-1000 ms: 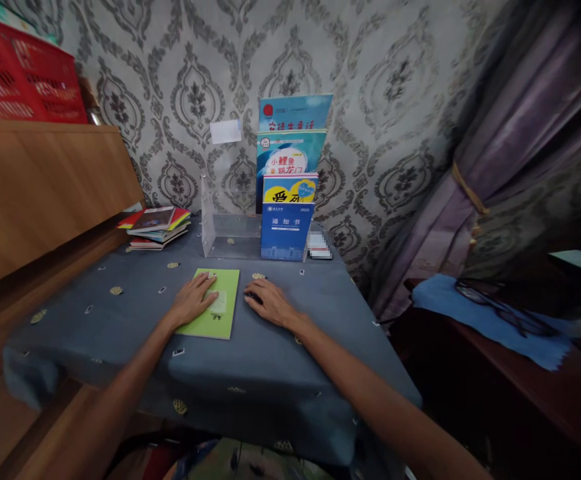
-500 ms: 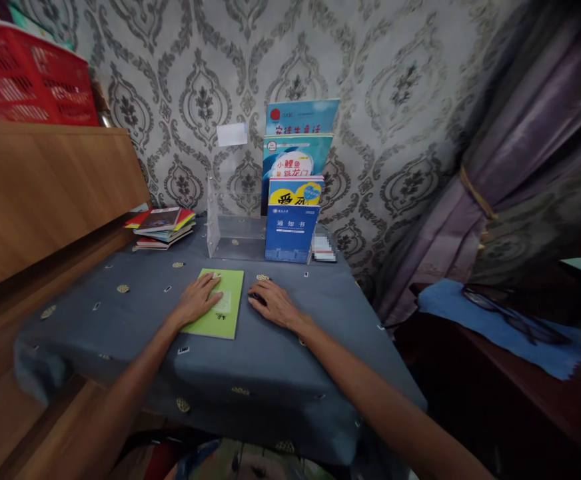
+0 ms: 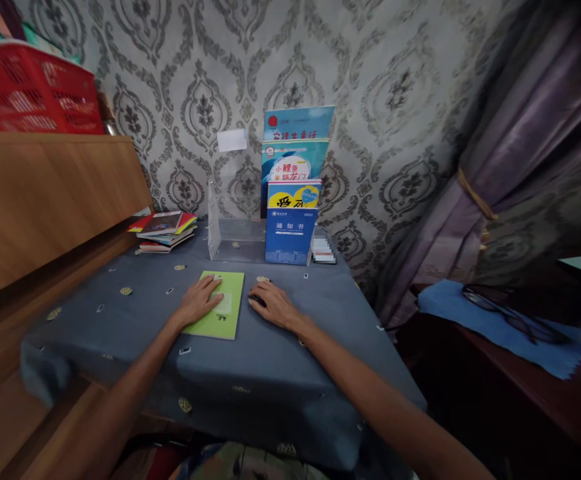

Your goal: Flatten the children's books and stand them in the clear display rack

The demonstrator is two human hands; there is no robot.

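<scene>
- our left hand (image 3: pixel 199 303) lies flat on the green booklet (image 3: pixel 228 315), fingers slightly apart.
- our right hand (image 3: pixel 276 307) rests beside it, fingers curled; we cannot tell whether they hold anything.
- the booklet lies before our clear rack (image 3: pixel 240 251).

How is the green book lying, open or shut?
Shut: the green book shows one cover facing up, no spread pages, the left hand resting on it.
</scene>
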